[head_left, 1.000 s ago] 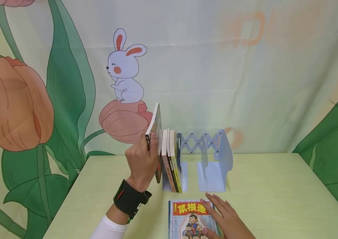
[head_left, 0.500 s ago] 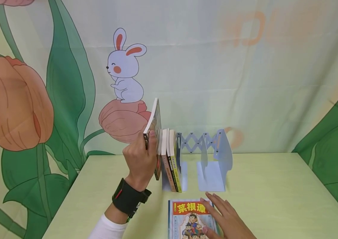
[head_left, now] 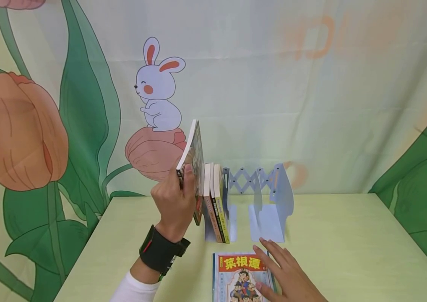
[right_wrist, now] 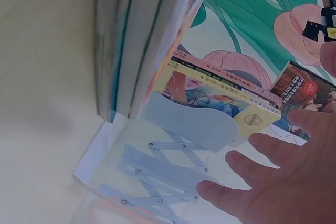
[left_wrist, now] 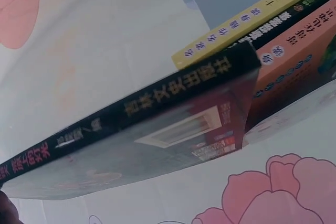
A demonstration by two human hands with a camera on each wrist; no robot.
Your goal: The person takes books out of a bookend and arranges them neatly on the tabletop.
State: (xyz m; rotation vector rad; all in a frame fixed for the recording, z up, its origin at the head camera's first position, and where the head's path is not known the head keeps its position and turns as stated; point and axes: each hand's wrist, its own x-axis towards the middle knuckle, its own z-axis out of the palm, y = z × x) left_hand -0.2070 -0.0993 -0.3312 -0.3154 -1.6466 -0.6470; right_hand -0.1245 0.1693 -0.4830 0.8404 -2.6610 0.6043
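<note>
My left hand (head_left: 175, 197) grips a thin paperback book (head_left: 197, 155), thumb on the cover side facing the rack, and holds it raised and tilted. Its dark spine (left_wrist: 173, 95) fills much of the left wrist view. Just right of it, three books (head_left: 215, 201) with pink, black and yellow spines lean together in a blue-grey expandable bookend (head_left: 270, 222). My right hand (head_left: 287, 274) has its fingers spread over the right edge of a comic book (head_left: 241, 277) with a red title band. Contact there cannot be told. That comic tops a stack of books (right_wrist: 139, 40) in the right wrist view.
The bookend's middle divider (head_left: 259, 191) and right end plate (head_left: 284, 188) stand apart with a folding lattice (head_left: 242, 180) behind. A pale green tabletop (head_left: 349, 247) surrounds everything. Behind its back edge hangs a cloth (head_left: 349, 117) printed with a rabbit and tulips.
My left hand has moved slightly up and to the left, carrying the book away from the three upright ones. The right hand has shifted only a little; the comic has stayed put.
</note>
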